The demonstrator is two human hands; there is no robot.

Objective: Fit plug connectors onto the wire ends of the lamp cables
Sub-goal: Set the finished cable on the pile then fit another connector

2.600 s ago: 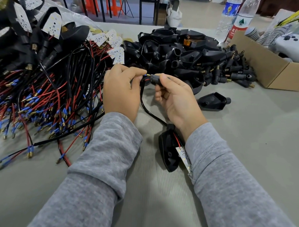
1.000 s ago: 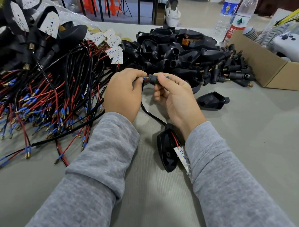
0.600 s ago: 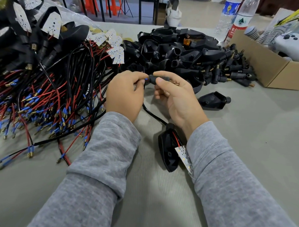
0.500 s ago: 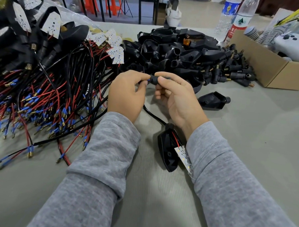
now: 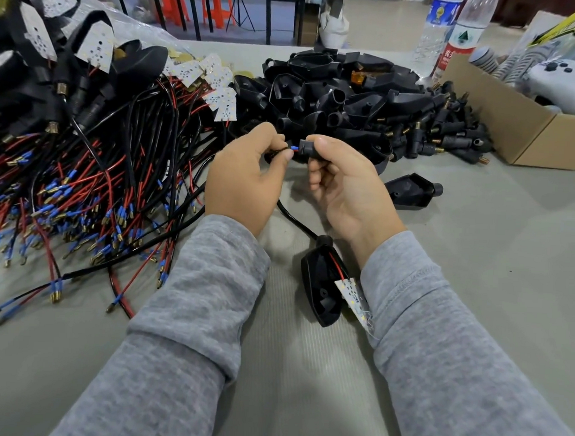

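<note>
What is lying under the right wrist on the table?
A black lamp housing with a white LED board and red wire. The right hand's sleeve covers the board's far edge.

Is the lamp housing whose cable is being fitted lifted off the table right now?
No, the black lamp housing lies on the grey table beside the right sleeve.

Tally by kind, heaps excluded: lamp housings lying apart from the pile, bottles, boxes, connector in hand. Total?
Black plastic lamp housings apart from the heap: 2
Clear plastic water bottles: 2
Brown cardboard box: 1
Black plug connector in right hand: 1
Total: 6
</note>
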